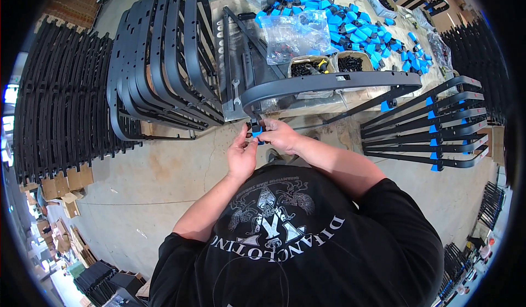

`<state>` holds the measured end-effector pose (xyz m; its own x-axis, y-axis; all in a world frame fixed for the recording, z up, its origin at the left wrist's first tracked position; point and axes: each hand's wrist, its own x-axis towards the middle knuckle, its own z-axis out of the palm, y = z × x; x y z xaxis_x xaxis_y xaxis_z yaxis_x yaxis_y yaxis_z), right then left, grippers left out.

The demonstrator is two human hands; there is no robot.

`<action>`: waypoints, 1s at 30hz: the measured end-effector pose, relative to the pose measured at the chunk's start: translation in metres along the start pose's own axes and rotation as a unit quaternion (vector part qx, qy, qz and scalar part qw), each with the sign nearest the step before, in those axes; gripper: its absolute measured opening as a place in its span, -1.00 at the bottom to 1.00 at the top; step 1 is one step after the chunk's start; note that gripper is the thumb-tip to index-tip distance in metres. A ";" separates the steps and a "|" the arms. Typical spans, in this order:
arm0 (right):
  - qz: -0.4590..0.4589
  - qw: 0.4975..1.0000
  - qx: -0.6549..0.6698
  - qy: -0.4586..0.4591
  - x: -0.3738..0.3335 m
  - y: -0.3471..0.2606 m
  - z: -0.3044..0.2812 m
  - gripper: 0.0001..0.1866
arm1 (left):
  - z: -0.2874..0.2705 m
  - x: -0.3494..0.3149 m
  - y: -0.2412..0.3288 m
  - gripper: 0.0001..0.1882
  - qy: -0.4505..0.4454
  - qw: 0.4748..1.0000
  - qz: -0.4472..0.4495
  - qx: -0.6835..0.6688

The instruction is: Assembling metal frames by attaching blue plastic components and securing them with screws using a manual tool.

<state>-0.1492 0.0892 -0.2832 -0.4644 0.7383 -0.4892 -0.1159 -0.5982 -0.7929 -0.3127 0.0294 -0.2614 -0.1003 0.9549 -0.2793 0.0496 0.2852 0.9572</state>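
Pinching blue cap (257, 131) with left hand (241, 151) and right hand (280, 137), both clamped on it, at end of curved dark frame (318, 83), just off near edge of table (359, 98). Seeing wrench (236, 92) near its left near corner, loose blue pieces (350, 26) heaped from far edge toward right edge.

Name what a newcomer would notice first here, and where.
Probably the heap of bright blue and black plastic-looking pieces on the far part of the pale worktable. Next, the curved dark-grey metal frame in front, at whose left end the left hand and right hand meet on a small blue-and-black piece. Similar dark-grey metal frames stand in a row to the left.
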 end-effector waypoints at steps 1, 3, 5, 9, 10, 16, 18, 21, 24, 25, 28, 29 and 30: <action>0.001 1.000 -0.011 -0.001 -0.006 -0.011 0.002 -0.40 | 0.001 0.000 0.002 -0.45 -0.001 1.000 -0.001 0.000; 0.002 1.000 -0.021 -0.001 -0.009 -0.018 0.002 -0.42 | 0.002 0.002 0.006 -0.42 -0.007 0.997 0.005 0.073; -0.019 0.996 -0.074 0.038 -0.007 -0.016 -0.001 -0.42 | 0.000 0.007 0.002 -0.44 0.001 0.999 -0.006 0.050; -0.007 0.987 -0.066 0.145 -0.003 0.000 -0.015 -0.53 | -0.001 0.009 0.002 -0.58 0.034 0.999 0.007 0.029; 0.022 0.989 0.062 0.131 -0.008 -0.007 -0.020 -0.57 | 0.000 0.009 0.009 -0.58 0.033 0.999 0.006 0.028; 0.070 0.953 0.291 -0.046 -0.039 -0.044 -0.019 -0.44 | 0.013 0.006 0.073 -0.65 -0.093 0.866 0.358 0.337; 0.061 0.959 0.278 -0.013 -0.039 -0.043 -0.017 -0.42 | 0.019 0.006 0.077 -0.71 -0.124 0.842 0.336 0.402; 0.057 0.958 0.278 -0.029 -0.048 -0.052 -0.014 -0.43 | 0.017 0.010 0.069 -0.79 -0.127 0.859 0.328 0.372; 0.048 0.962 0.267 -0.021 -0.055 -0.056 -0.015 -0.54 | 0.017 0.011 0.061 -0.80 -0.114 0.868 0.350 0.333; 0.046 0.962 0.268 -0.020 -0.056 -0.054 -0.018 -0.54 | 0.017 0.011 0.062 -0.80 -0.117 0.867 0.351 0.333; 0.041 0.990 0.135 -0.012 -0.053 -0.041 -0.029 -0.67 | 0.018 0.012 0.062 -0.82 -0.080 0.875 0.353 0.321; 0.050 0.990 0.132 -0.023 -0.052 -0.037 -0.031 -0.72 | 0.016 0.013 0.060 -0.83 -0.078 0.874 0.357 0.321; 0.060 0.989 0.129 -0.034 -0.050 -0.034 -0.034 -0.76 | 0.016 0.015 0.058 -0.84 -0.076 0.872 0.361 0.321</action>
<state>-0.0920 0.0835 -0.2445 -0.5456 0.6400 -0.5410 -0.2728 -0.7461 -0.6074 -0.2957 0.0615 -0.2111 0.3178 0.8905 0.3256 0.5959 -0.4547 0.6619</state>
